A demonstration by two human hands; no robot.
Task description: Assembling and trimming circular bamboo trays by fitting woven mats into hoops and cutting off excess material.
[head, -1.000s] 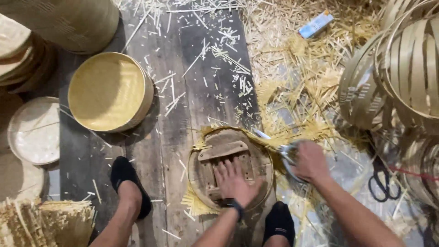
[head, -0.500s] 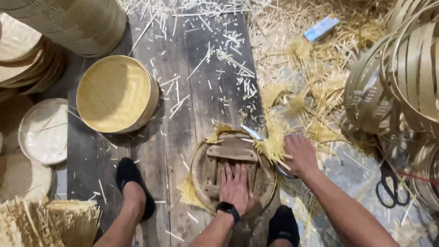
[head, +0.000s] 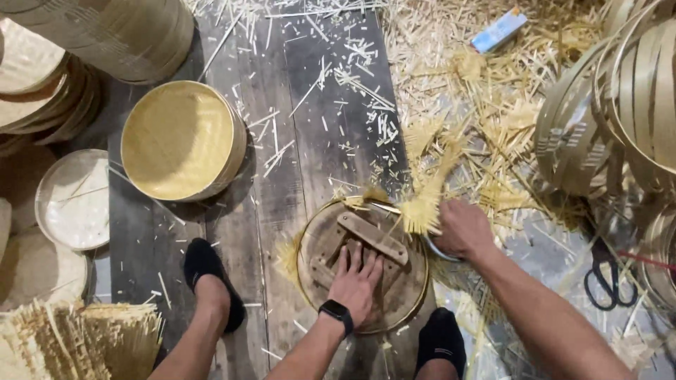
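We see the left hand (head: 358,281) lying flat, fingers spread wide, on a round wooden disc (head: 362,264) that rests on the dark plank floor (head: 296,127) between two feet in black socks (head: 204,271). The hand grips nothing; it presses on the disc just below a wooden cross bar (head: 373,238) that runs slanted across the disc. A black wristwatch (head: 336,314) is on the left wrist. A thin bamboo hoop (head: 308,295) goes around the edge of the disc, and pale frayed bamboo ends stick out from under it at the left and upper side.

The right hand (head: 461,229) is closed into a fist at the upper right edge of the disc. It holds a tool with a curved metal part (head: 440,252) that shows under the fist; we cannot tell exactly what kind of tool it is. Just beside the fist, on its left, a bunch of yellow bamboo strips (head: 426,204) stands up and fans out, touching the rim of the disc.

To the upper left, well apart from the hands, a round bamboo tray (head: 179,141) lies on the floor. Stacks of similar trays (head: 105,32) are in the upper left corner. A white round plate (head: 74,200) lies at the left edge. On the right there are loose bamboo shavings (head: 486,105), coils of bamboo band (head: 620,105), a small blue box (head: 498,31) and black scissors (head: 602,278).
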